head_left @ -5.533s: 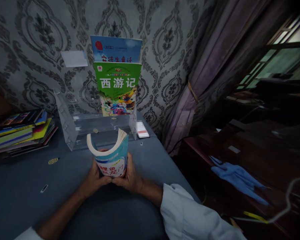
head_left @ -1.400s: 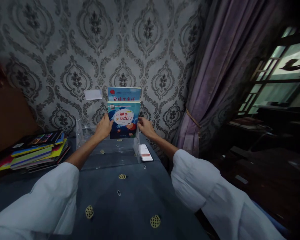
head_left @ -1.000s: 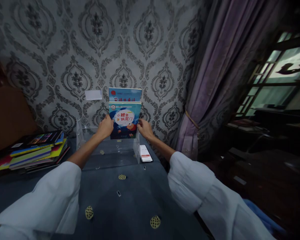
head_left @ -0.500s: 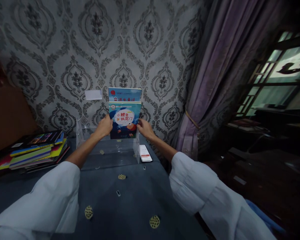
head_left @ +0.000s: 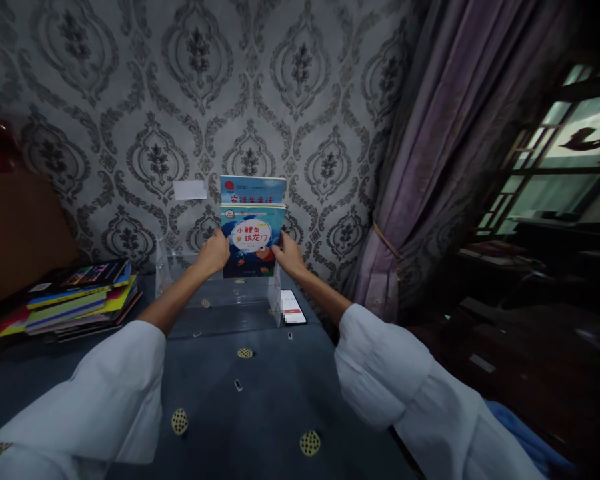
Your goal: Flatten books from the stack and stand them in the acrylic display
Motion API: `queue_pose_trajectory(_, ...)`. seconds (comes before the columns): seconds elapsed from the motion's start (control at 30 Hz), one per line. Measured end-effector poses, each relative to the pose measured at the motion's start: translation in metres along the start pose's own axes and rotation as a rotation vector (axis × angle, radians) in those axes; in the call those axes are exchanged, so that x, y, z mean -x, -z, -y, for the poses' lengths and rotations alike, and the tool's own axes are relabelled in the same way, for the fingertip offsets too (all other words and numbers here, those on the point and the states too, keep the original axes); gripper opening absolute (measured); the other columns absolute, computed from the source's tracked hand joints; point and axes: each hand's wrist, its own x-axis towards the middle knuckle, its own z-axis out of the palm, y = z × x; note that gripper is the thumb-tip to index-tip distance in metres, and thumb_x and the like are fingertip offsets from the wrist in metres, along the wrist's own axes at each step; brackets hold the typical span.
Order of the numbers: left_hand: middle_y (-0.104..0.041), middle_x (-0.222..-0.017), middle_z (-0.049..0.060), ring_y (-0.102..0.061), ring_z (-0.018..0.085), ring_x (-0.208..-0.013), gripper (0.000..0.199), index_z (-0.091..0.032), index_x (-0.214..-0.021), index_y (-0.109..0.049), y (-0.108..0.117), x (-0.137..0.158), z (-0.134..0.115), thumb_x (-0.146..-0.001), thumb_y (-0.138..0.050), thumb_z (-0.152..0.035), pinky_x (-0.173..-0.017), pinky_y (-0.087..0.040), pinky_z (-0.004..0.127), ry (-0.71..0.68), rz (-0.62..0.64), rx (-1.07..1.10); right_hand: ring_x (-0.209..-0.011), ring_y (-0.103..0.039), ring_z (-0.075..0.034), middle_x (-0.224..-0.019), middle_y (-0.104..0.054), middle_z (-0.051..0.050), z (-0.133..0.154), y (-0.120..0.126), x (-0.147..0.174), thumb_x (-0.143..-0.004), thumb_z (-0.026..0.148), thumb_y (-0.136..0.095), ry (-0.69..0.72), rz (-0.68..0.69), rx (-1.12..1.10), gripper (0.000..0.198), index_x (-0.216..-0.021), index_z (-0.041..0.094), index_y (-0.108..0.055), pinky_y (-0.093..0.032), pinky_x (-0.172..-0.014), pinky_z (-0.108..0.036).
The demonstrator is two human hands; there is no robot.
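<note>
Blue counter [head_left: 260, 400] below. Clear rack [head_left: 215, 303] on it, by the wall. Blue book [head_left: 253, 240] upright in the rack. Left grip [head_left: 213, 253] closed on its left edge, right grip [head_left: 289, 257] closed on its right edge.

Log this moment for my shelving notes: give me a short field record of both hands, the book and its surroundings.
left hand: grip on left edge of the blue picture book
right hand: grip on the book's right edge
book pose: upright, cover facing the camera, in the clear acrylic rack
behind it: another blue book, top showing
left of rack: stack of books, lying flat
right of rack: small card on the blue tablecloth
</note>
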Motion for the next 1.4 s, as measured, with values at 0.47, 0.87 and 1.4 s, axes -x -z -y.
queue_pose_trajectory(0.47,-0.069,-0.115,0.028,-0.069,0.038,-0.11,0.032,-0.008,-0.124,-0.048,-0.006,-0.003,0.003,-0.098,-0.038,-0.023,-0.094,-0.051,0.046,-0.009,-0.017,0.007,-0.101,-0.068,-0.032,-0.11,-0.071,-0.019,0.021,-0.008,0.016,-0.089,0.029,-0.051,-0.175,-0.005,0.032,0.032,-0.118,0.014,-0.055,-0.053,-0.09,-0.043)
queue_pose_trajectory(0.87,-0.057,-0.136,0.026,-0.056,0.034,-0.13,0.051,-0.004,-0.142,-0.036,-0.021,0.012,0.033,-0.096,-0.046,-0.023,-0.109,-0.043,0.047,-0.204,-0.02,0.094,-0.136,-0.05,-0.036,-0.143,-0.055,-0.023,0.0,-0.021,0.061,-0.086,0.026,-0.05,-0.072,-0.026,-0.032,0.064,-0.147,0.009,-0.038,-0.038,-0.114,-0.058)
queue_pose_trajectory(1.4,-0.06,-0.129,0.02,-0.05,0.033,-0.129,0.039,-0.013,-0.129,-0.055,0.003,0.119,0.219,-0.095,-0.038,-0.024,-0.114,-0.037,0.051,-0.144,-0.192,-0.185,-0.138,-0.051,-0.028,-0.147,-0.055,-0.013,0.035,-0.089,0.247,-0.097,0.032,-0.043,0.034,0.337,-0.325,0.047,-0.143,0.026,-0.053,-0.044,-0.114,-0.054)
